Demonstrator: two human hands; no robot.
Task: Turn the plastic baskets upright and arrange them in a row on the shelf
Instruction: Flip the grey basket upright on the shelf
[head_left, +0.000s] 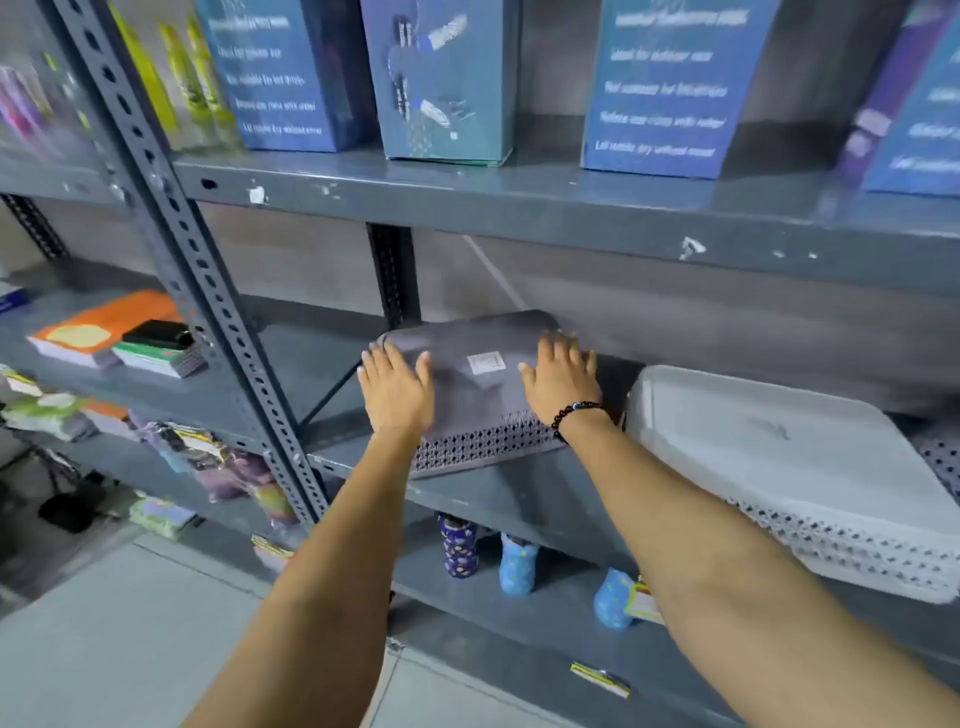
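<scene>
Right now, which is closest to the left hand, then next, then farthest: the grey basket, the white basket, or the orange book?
1. Grey basket: under the left hand, touching it.
2. Orange book: to the left, past the shelf post.
3. White basket: far right, beyond the right hand.

- Single head-worn view, wide-angle, looking forward and down.
- Faces the shelf (519, 499) at close range, square-on but tilted.
- Both forearms enter from the bottom edge; floor (130, 623) visible lower left.
</scene>
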